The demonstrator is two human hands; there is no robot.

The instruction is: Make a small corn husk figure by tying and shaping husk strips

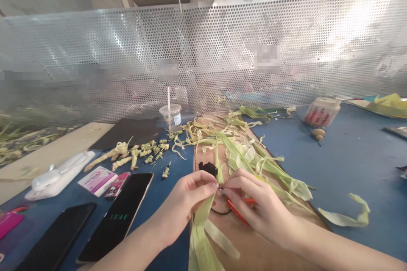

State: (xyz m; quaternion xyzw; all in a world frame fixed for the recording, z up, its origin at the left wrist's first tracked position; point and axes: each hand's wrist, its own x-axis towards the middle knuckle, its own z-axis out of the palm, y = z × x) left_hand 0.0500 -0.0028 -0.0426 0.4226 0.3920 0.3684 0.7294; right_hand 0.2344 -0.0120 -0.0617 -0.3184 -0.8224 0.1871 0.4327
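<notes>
My left hand (193, 199) pinches a long pale-green corn husk strip (203, 211) that hangs down toward me over the brown board (254, 245). Thumb and forefinger of my right hand (254, 199) are closed at the same spot, on something small and dark that I cannot make out. Beneath the right hand lies a red-orange looped handle (237, 211), partly covered by the fingers. A thin black cord (221, 212) curves beside it. A fluffy black bundle (208, 168) sits just beyond my left fingertips.
Loose husks (248, 156) spread over the board's far half. Braided husk pieces (140, 152), a pink-white box (97, 181) and two phones (117, 216) are on the left. A lidded cup with a straw (171, 116) and a jar (322, 111) stand near the perforated metal screen (219, 51).
</notes>
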